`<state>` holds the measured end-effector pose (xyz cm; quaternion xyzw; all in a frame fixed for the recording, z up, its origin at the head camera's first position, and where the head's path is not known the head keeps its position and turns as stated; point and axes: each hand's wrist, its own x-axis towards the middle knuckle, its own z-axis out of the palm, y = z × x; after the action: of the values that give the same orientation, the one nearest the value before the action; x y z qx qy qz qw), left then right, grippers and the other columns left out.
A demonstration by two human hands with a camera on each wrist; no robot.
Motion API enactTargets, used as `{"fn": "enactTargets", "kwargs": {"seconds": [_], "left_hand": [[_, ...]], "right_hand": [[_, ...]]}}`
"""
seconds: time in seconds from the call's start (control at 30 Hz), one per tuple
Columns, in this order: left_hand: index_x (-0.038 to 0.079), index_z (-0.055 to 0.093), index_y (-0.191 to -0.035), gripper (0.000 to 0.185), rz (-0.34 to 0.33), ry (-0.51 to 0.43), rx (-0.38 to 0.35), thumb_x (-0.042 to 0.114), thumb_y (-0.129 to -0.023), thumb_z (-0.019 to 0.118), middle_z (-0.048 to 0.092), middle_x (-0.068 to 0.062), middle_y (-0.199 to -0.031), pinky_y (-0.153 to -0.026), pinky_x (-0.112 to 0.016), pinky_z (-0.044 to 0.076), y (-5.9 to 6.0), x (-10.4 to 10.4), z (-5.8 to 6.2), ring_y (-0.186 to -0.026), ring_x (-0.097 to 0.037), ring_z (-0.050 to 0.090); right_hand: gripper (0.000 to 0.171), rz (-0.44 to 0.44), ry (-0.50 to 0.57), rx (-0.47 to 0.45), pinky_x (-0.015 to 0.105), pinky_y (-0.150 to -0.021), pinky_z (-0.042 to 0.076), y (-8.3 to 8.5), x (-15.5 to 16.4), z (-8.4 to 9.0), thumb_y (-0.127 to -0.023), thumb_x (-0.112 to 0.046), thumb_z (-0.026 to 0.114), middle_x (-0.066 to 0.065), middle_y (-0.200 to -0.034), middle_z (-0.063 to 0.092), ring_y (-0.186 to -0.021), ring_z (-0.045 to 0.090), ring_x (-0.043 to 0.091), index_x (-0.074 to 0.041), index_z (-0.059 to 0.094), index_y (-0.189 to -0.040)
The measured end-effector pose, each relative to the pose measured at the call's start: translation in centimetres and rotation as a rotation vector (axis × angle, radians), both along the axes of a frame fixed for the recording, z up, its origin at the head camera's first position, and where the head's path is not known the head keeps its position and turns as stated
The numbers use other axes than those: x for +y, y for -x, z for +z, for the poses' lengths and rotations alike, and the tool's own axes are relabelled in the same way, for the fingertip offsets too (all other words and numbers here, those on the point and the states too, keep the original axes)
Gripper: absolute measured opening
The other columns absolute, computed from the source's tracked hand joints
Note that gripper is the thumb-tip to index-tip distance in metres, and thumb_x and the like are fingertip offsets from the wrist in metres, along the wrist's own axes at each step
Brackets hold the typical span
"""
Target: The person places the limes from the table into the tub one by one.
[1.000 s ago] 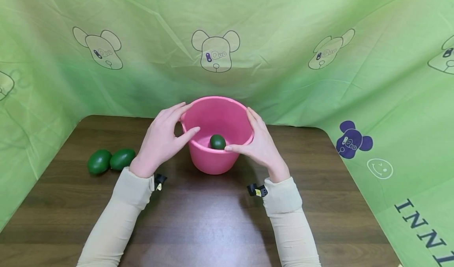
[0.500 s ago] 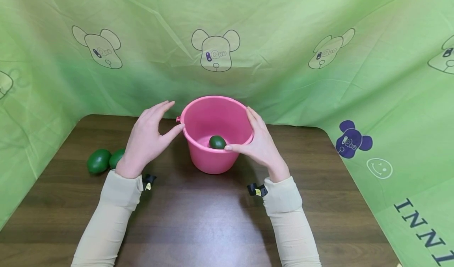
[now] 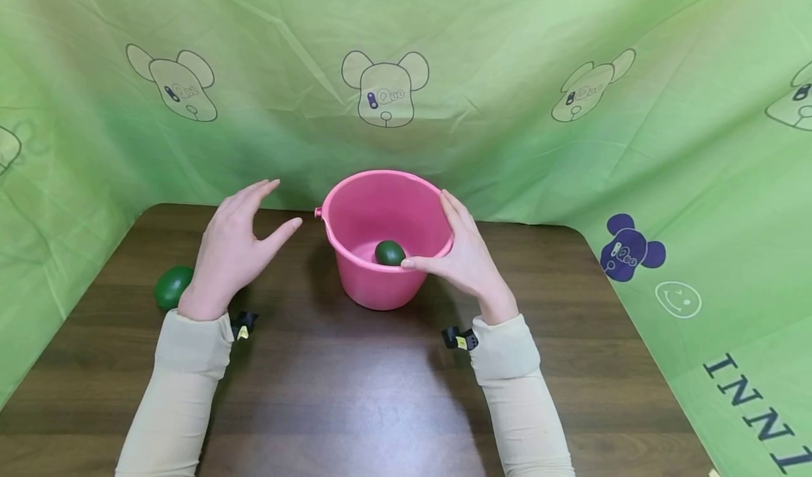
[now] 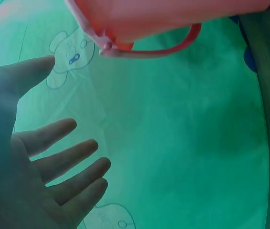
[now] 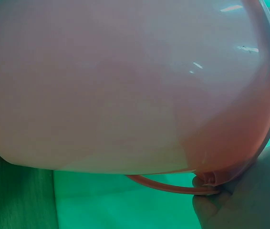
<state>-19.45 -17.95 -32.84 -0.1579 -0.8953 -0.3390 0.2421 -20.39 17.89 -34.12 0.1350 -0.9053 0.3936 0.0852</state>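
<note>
A pink bucket (image 3: 380, 290) stands upright at the middle of the table. Inside it lies one dark green, rounded fruit (image 3: 390, 253), perhaps an avocado. My right hand (image 3: 462, 255) holds the bucket's right side, thumb on the near rim and fingers farther back along the rim. To the left of the bucket, my left hand (image 3: 231, 248) is apart from it, fingers spread and nothing held. Another dark green fruit (image 3: 173, 287) sits on the table, partly behind my left wrist. In the left wrist view, the bucket's handle (image 4: 159, 52) hangs down beside its wall.
The brown wooden table (image 3: 355, 406) has rounded far corners. A green cloth (image 3: 279, 75) printed with bear heads hangs behind it and along both sides.
My left hand has let go of the bucket's rim and moved left, now covering one of the two fruits on the table. My right hand and the bucket have stayed in place.
</note>
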Motion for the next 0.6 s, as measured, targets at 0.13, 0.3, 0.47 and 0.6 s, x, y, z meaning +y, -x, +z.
{"fn": "enactTargets", "kwargs": {"seconds": [0.13,0.3,0.47,0.6], "left_hand": [[0.009,0.056,-0.146,0.067,0.011,0.01,-0.011,0.043,-0.092,0.075,0.054,-0.011,-0.148,-0.109,-0.056,0.037,-0.1,-0.7,0.0,-0.136,-0.037,0.047],[0.009,0.056,-0.146,0.068,0.027,0.02,-0.037,0.046,-0.092,0.074,0.054,-0.012,-0.147,-0.109,-0.057,0.036,-0.4,-1.5,-0.4,-0.137,-0.037,0.045],[0.009,0.055,-0.147,0.069,0.04,0.042,-0.073,0.048,-0.093,0.072,0.053,-0.012,-0.148,-0.108,-0.058,0.036,-0.6,-2.1,-0.7,-0.136,-0.039,0.045],[0.009,0.054,-0.148,0.07,0.046,0.062,-0.112,0.049,-0.093,0.071,0.052,-0.014,-0.148,-0.106,-0.06,0.036,-0.9,-2.7,-1.0,-0.134,-0.043,0.045]], "right_hand": [[0.125,0.005,0.007,0.002,0.053,-0.111,0.036,0.0,0.0,0.0,-0.065,-0.05,0.095,-0.008,-0.165,0.022,-0.147,0.025,0.019,-0.022,0.024,-0.164],[0.126,0.005,0.006,0.004,0.053,-0.111,0.036,0.0,0.0,0.0,-0.064,-0.056,0.093,-0.009,-0.164,0.022,-0.147,0.025,0.019,-0.019,0.024,-0.163],[0.126,0.007,0.008,0.005,0.053,-0.111,0.036,0.0,0.0,0.1,-0.064,-0.056,0.093,-0.007,-0.165,0.022,-0.147,0.025,0.019,-0.019,0.024,-0.163],[0.127,0.008,0.006,0.005,0.054,-0.11,0.036,0.0,0.0,0.1,-0.064,-0.058,0.092,-0.003,-0.165,0.023,-0.147,0.025,0.02,-0.019,0.025,-0.163]]}}
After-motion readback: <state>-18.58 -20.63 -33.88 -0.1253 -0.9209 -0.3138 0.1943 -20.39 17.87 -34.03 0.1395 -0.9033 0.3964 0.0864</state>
